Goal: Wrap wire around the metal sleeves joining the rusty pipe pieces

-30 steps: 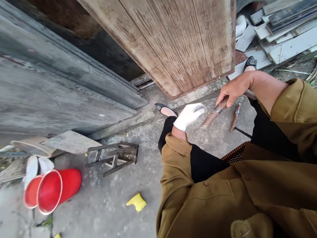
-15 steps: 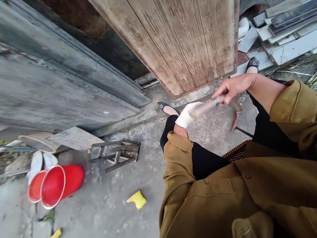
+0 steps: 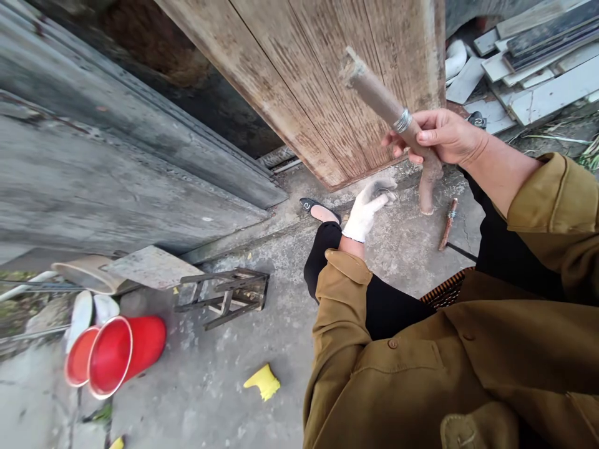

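Observation:
My bare right hand (image 3: pixel 442 137) grips a crooked wooden stick (image 3: pixel 381 93) by its middle. Silvery wire is wound round the stick just above my fingers, and its upper end looks rough and frayed. The stick's lower part bends down toward the concrete. Below and to the left, my left hand (image 3: pixel 367 209) wears a white glove with greyed fingers. Its thumb and fingers are apart, separate from the stick; a fine wire-like trace shows beside them, too faint to make out. A shorter reddish stick (image 3: pixel 448 224) with wire round it is near my right leg.
A weathered wooden panel (image 3: pixel 322 93) stands ahead. Two red buckets (image 3: pixel 150 343) lie tipped at the left, near a small wooden stool (image 3: pixel 227 296). A yellow scrap (image 3: pixel 264 381) lies on the concrete. Stacked boards (image 3: pixel 552 68) fill the far right.
My right hand has raised the stick and swung its far end up and away from the left glove. The left hand no longer touches it, and its fingers have spread.

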`<state>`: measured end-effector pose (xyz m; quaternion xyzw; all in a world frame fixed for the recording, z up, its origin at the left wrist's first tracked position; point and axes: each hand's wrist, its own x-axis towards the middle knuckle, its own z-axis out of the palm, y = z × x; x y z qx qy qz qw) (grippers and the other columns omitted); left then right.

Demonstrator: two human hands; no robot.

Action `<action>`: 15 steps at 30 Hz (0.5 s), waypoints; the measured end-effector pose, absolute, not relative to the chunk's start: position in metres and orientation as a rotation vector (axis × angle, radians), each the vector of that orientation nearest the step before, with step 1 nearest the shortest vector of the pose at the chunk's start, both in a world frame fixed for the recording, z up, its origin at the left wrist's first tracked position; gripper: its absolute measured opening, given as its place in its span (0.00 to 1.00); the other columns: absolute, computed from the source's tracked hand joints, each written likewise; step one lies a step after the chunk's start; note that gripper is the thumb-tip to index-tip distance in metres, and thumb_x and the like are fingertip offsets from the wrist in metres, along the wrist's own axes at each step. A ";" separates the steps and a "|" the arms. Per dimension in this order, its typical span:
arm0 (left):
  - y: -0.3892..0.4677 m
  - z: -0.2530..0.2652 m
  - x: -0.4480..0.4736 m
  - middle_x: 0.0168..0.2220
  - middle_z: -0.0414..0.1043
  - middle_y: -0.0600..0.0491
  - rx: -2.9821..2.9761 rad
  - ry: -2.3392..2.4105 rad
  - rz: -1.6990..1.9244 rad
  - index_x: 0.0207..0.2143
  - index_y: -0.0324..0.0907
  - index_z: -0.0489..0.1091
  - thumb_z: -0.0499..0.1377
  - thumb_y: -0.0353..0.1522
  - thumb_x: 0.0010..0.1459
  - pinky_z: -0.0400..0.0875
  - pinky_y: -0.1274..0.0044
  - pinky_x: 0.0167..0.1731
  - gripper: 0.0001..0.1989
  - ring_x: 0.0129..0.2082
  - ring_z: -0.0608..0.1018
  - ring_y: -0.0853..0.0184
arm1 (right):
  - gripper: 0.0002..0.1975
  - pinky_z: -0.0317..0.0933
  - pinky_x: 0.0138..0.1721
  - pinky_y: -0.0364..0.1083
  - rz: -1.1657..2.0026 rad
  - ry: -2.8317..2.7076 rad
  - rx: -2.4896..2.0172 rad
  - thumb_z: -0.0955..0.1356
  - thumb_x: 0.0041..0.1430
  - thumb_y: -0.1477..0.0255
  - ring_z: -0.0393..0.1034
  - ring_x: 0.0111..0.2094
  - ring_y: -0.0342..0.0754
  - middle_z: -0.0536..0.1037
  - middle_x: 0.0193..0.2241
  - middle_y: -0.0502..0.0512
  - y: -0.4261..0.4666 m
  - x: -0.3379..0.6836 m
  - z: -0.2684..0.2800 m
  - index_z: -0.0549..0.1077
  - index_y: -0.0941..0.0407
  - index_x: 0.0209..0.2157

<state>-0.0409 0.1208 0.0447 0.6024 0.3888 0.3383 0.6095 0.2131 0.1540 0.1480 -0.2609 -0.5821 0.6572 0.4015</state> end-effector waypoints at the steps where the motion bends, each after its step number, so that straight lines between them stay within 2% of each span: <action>1: 0.123 0.044 -0.043 0.50 0.79 0.44 1.376 0.906 0.794 0.53 0.42 0.74 0.67 0.51 0.61 0.74 0.74 0.40 0.26 0.40 0.80 0.66 | 0.30 0.62 0.33 0.41 1.662 -1.389 -0.667 0.78 0.54 0.55 0.71 0.47 0.48 0.77 0.57 0.67 0.155 0.217 0.150 0.74 0.60 0.51; 5: 0.129 0.042 -0.049 0.35 0.76 0.53 1.277 0.922 0.872 0.48 0.42 0.76 0.70 0.47 0.59 0.66 0.80 0.27 0.22 0.27 0.72 0.73 | 0.24 0.63 0.31 0.40 1.597 -1.165 -0.711 0.81 0.52 0.62 0.73 0.45 0.48 0.79 0.53 0.63 0.159 0.230 0.151 0.80 0.60 0.47; 7: 0.129 0.040 -0.050 0.31 0.73 0.55 1.223 0.905 0.899 0.45 0.42 0.77 0.69 0.49 0.60 0.64 0.80 0.25 0.22 0.24 0.69 0.75 | 0.24 0.63 0.28 0.40 1.594 -1.123 -0.699 0.82 0.49 0.63 0.73 0.43 0.48 0.80 0.49 0.63 0.159 0.231 0.149 0.82 0.60 0.45; 11: 0.127 0.035 -0.050 0.26 0.69 0.56 1.130 0.909 0.936 0.41 0.40 0.77 0.65 0.55 0.63 0.70 0.78 0.26 0.25 0.23 0.71 0.72 | 0.23 0.64 0.27 0.40 1.612 -1.153 -0.706 0.83 0.48 0.63 0.73 0.42 0.47 0.80 0.47 0.62 0.158 0.227 0.144 0.84 0.61 0.43; 15: 0.127 0.032 -0.051 0.25 0.69 0.58 1.091 0.846 0.989 0.43 0.41 0.78 0.69 0.51 0.60 0.77 0.75 0.34 0.23 0.24 0.73 0.72 | 0.21 0.63 0.26 0.39 1.610 -1.062 -0.764 0.83 0.48 0.65 0.74 0.42 0.48 0.80 0.46 0.61 0.161 0.225 0.136 0.83 0.61 0.41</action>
